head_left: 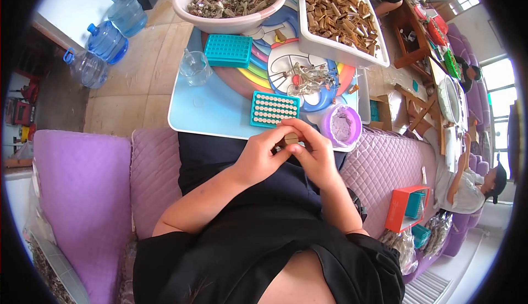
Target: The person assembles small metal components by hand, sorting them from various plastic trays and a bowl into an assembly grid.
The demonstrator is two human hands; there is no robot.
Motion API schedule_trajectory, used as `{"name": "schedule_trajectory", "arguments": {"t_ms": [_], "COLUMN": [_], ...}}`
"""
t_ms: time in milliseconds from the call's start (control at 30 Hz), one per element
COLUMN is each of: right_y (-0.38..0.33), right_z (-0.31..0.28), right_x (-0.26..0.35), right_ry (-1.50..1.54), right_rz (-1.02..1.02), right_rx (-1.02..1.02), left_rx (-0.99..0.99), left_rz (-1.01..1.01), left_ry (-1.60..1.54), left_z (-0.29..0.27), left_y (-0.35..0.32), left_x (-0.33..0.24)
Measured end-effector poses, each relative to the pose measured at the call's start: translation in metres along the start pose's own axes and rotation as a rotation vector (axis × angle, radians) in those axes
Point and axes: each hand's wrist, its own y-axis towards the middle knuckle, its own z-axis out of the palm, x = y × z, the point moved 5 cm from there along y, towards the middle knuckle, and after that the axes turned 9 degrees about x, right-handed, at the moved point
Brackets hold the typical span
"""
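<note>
Close in front of my body, both hands meet over my lap at the table's near edge. My left hand point(260, 152) and my right hand point(316, 152) are closed around a small brown piece point(291, 138) with a rounded top and a line across it. The fingers hide the rest of it. Just beyond them lies a teal rack point(252, 118) filled with rows of small pale round pieces point(275, 108). A purple tub point(357, 130) with a whitish lining stands beside my right hand. Farther back is a loose heap of thin wire-like parts point(311, 79).
On the table point(212, 114) stand a clear jug point(195, 70) and another teal rack point(228, 50). A pink basin point(231, 25) of tangled parts and a white bin point(352, 55) of brown pieces stand at the far side. A co-worker point(462, 185) sits at right.
</note>
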Motion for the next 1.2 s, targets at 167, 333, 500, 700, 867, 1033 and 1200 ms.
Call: {"name": "schedule_trajectory", "arguments": {"t_ms": [167,333,500,700,867,1033,1200], "right_y": [-0.002,0.001,-0.006,-0.016,-0.022,-0.017,-0.019], "right_z": [0.012,-0.005,-0.020,-0.003,-0.003,0.005,0.021], "right_x": [0.004,-0.002,-0.006,0.002,0.021,0.020,0.002], "right_ry": [-0.271,-0.022,0.302,0.180,-0.290,-0.304,-0.264], "right_rz": [0.011,-0.030,0.215,-0.036,-0.375,-0.302,-0.217], "right_rx": [-0.184,0.005,0.001,-0.085,-0.201,-0.112,-0.215], "left_rx": [-0.194,-0.062,0.011,0.005,0.085,0.065,-0.111], "left_rz": [0.082,-0.056,0.082,0.047,-0.003,0.036,0.193], "left_ry": [0.265,-0.234,-1.141,-0.815,-0.304,0.213,0.433], "left_z": [-0.004,-0.005,-0.008,-0.009,-0.007,-0.002,0.010], "left_y": [-0.009,-0.009,-0.011,-0.015,-0.017,-0.019,-0.022], "left_x": [-0.003,0.006,0.010,0.007,-0.016,-0.033,-0.027]}}
